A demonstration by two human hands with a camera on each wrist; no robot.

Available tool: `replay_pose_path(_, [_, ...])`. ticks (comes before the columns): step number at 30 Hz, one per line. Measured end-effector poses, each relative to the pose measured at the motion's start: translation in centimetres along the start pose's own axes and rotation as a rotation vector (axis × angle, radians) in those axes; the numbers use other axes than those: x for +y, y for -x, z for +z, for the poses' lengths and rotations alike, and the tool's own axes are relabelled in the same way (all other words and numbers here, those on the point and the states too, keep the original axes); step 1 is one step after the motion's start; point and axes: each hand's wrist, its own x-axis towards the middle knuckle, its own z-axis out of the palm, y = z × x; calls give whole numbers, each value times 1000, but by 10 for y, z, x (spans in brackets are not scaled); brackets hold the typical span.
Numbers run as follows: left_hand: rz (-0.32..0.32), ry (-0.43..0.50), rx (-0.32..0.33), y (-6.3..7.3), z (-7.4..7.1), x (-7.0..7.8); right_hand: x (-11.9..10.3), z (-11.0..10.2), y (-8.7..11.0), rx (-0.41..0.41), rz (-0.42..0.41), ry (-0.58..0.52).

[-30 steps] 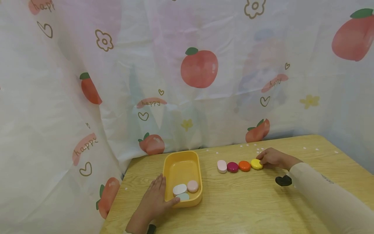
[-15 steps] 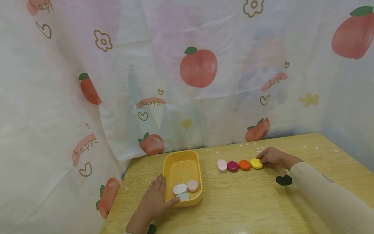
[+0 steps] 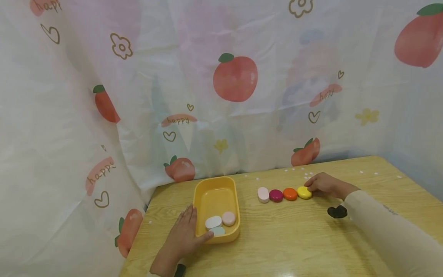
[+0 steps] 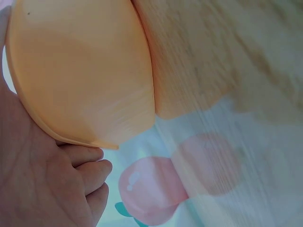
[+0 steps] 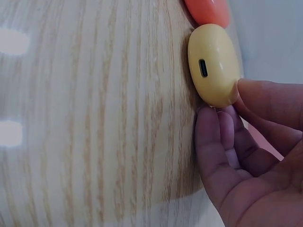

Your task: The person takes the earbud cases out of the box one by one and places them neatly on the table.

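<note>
My left hand (image 3: 182, 233) rests against the near left corner of a yellow plastic tray (image 3: 237, 204), fingers along its left side and thumb over the front rim. Inside lie a white oval case (image 3: 213, 222), a pale green case (image 3: 218, 231) partly behind the thumb, and a round pink case (image 3: 228, 218). At the right end of a row of cases, my right hand (image 3: 323, 184) pinches the end of a yellow earbud case (image 5: 213, 61) between thumb and fingers. A charging port shows on its side. The row continues with an orange case (image 3: 290, 194), a magenta case (image 3: 276, 195) and a pale pink case (image 3: 263, 194).
The wooden table (image 3: 277, 238) meets a fruit-printed curtain (image 3: 238, 127) along its back and left. Several small white petal-like bits (image 3: 308, 175) lie scattered near the back edge. The row of cases stands to the right of the tray.
Both hands, the tray and the cases keep their places. Only the head view has shifted slightly.
</note>
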Motion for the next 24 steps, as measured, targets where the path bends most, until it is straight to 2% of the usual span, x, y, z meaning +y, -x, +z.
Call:
replay_pose_path(8, [3, -2, 0, 0, -1, 1, -1, -2, -2, 16, -5, 21])
replay_pose_path(15, [11, -12, 5, 0, -1, 0, -13, -3, -1, 27, 36, -4])
replay_pose_path(24, [7, -9, 14, 1, 1, 0, -28, 4, -5, 20, -3, 1])
